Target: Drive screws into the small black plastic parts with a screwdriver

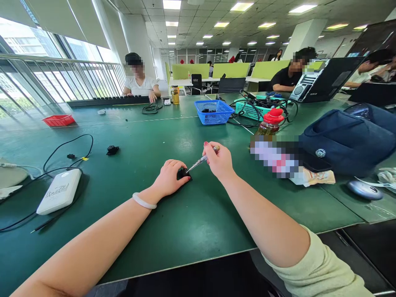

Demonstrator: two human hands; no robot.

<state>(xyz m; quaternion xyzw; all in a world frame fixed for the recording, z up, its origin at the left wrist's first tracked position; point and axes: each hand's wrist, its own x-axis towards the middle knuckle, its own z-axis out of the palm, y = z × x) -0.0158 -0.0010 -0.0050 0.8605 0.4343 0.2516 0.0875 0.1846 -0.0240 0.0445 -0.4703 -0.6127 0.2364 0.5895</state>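
Observation:
On the green table (173, 231), my left hand (169, 178) grips a small black part (183, 174) between thumb and fingers and holds it against the surface. The exact kind of this part cannot be made out. My right hand (219, 160) is closed around the handle of a slim screwdriver (198, 163), which slants down to the left. Its tip meets the top of the black part. Some of the part is hidden behind my left fingers.
A small black piece (112, 150), a white power bank (60, 192) and black cables lie to the left. A red tray (58, 120), blue basket (214, 112) and green basket (252, 110) stand farther back. A bottle (268, 123), navy bag (349, 140) and mouse (365, 189) are rightward. People sit across the table.

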